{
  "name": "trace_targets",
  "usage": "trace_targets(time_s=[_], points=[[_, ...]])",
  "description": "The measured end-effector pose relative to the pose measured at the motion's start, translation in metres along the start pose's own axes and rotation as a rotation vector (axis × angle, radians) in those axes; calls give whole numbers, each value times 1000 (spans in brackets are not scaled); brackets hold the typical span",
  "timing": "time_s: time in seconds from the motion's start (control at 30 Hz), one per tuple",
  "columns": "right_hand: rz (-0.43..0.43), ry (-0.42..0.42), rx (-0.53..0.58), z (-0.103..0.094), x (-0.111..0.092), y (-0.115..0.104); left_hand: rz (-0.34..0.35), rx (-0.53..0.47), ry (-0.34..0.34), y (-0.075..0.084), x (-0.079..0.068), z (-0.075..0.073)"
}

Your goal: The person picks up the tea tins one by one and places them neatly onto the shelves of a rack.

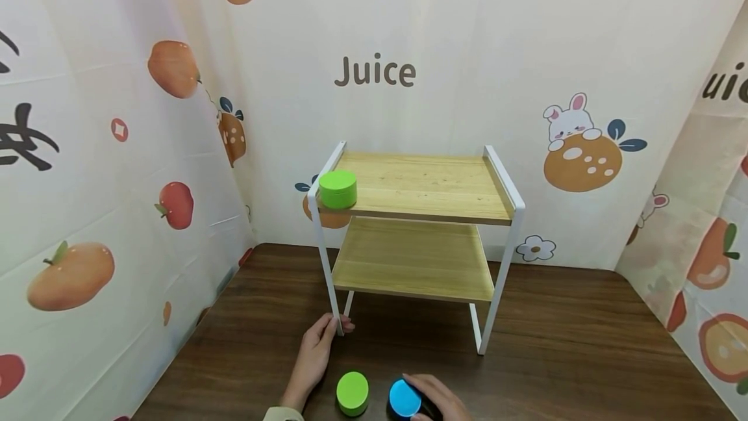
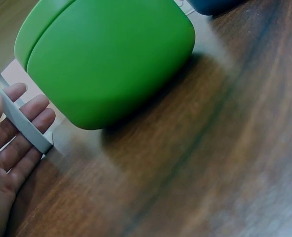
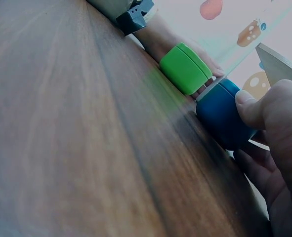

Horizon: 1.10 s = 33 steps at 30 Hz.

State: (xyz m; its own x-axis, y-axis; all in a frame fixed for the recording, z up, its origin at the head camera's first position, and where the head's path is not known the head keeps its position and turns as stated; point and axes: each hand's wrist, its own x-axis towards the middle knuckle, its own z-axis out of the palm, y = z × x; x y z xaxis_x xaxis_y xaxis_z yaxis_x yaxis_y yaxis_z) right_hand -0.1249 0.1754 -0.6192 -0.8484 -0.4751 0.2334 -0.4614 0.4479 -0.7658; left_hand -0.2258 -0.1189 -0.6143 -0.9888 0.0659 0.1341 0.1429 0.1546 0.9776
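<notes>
A two-tier shelf (image 1: 432, 184) with wooden boards and white legs stands on the table. My left hand (image 1: 318, 346) holds its front left leg near the foot, the thumb on one side and the fingers behind. My right hand (image 1: 441, 398) grips a blue round lidded container (image 3: 220, 118) on the table, thumb on one side and fingers on the other. Between my hands stands a green round lidded container (image 1: 352, 395), touched by neither. Another green container (image 1: 337, 190) sits at the front left corner of the top board.
The lower board (image 1: 415, 258) lies beneath the top one. Dark wooden table (image 1: 573, 349) extends on both sides of the shelf. A printed curtain (image 1: 444, 38) hangs behind and along the sides.
</notes>
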Motion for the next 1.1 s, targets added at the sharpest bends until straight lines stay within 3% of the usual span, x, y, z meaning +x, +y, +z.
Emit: trace_targets(time_s=[0.27, 0.47, 0.73, 1.1], points=[[-24, -14, 42, 0, -2, -1, 1, -1, -2, -2, -2, 0], [-99, 49, -33, 2, -5, -2, 7, 5, -2, -1, -2, 1], [2, 31, -32, -5, -2, -10, 22, 7, -1, 4, 2, 0], [-40, 80, -50, -3, -4, -12, 8, 26, -8, 1, 0, -1]])
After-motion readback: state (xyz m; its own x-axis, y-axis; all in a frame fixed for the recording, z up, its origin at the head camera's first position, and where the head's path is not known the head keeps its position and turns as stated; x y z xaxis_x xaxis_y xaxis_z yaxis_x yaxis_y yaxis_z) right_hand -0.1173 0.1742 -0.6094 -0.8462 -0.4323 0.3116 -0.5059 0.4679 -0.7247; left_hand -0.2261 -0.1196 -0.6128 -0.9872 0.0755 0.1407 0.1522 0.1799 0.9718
